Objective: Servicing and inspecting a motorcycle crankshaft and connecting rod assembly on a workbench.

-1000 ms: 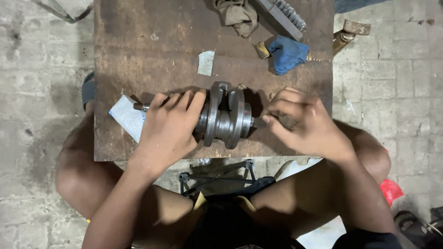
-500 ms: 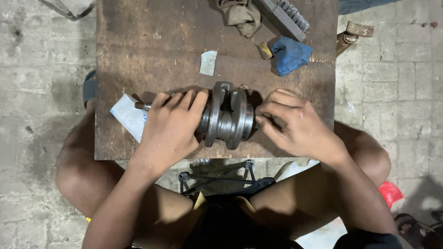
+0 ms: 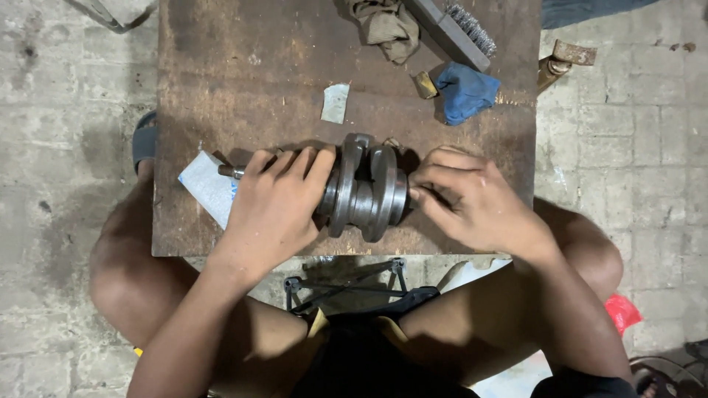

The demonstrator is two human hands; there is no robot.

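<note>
Both hands on a steel crankshaft lying across the rusty desk [image 3: 221, 96].

The left hand [image 3: 276, 210] wraps its shaft; the right hand [image 3: 472, 199] pinches the other end. The crankshaft [image 3: 365, 188] sits near the front edge; beyond lie a blue cloth [image 3: 466, 92] and wire brush [image 3: 453, 29].
</note>
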